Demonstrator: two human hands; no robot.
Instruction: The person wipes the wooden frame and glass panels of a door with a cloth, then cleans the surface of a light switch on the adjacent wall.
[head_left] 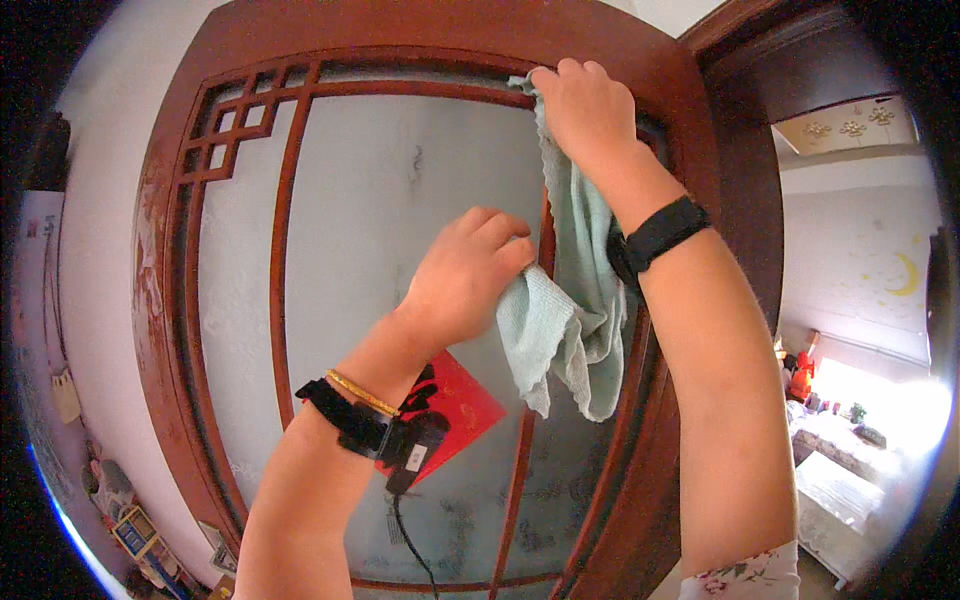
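A pale green cloth (585, 230) hangs in folds between my two hands against a brown wooden door (440, 30) with a frosted glass panel (400, 200). High up, my right hand (585, 105) is closed on one end of the cloth, at the upper bar of the door's lattice. Lower and to the left, my left hand (470, 265) grips another part of it in front of the glass. The loose lower edge droops below both hands. A red paper diamond (465, 405) with black marks sits on the glass, partly hidden by my left wrist.
Black straps circle both wrists; a dark device with a cable (408, 530) hangs from the left one. Stepped wooden latticework (235, 125) fills the panel's upper left corner. Beyond the frame at right lies a bright room with a white table (838, 490). Items stand along the left wall.
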